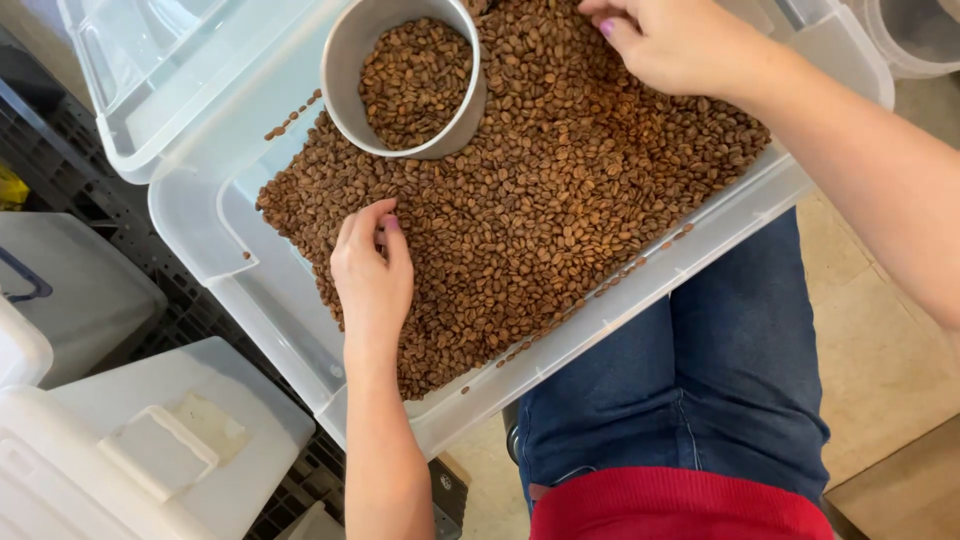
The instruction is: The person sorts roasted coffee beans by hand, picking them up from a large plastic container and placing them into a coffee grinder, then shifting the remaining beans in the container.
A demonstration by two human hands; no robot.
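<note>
— 2 hands work in the beans, don't they? What is each doing?

— Yes. Her left hand (pixel 372 268) rests palm-down on the coffee beans (pixel 560 200), thumb and forefinger drawn together as if pinching 1 or a few; what sits between them is too small to see. Her right hand (pixel 672 42) lies at the far edge of the heap, fingers curled down among the beans; I cannot tell whether it grips any.

— How far along does the sorting look?

— My judgement: early or midway. A grey round tub (pixel 345 60) stands in the heap, roughly half filled with beans, while far more lie spread across the clear plastic bin (pixel 720 225).

— And the materials?

— Beans are small, oval, matte brown, each with a centre crease, loose in a thin layer. The bin is translucent, smooth, rectangular, tilted on the lap against blue jeans (pixel 700 400). A clear lid (pixel 150 70) lies beside it, and white plastic containers (pixel 160 450) stand left.
</note>
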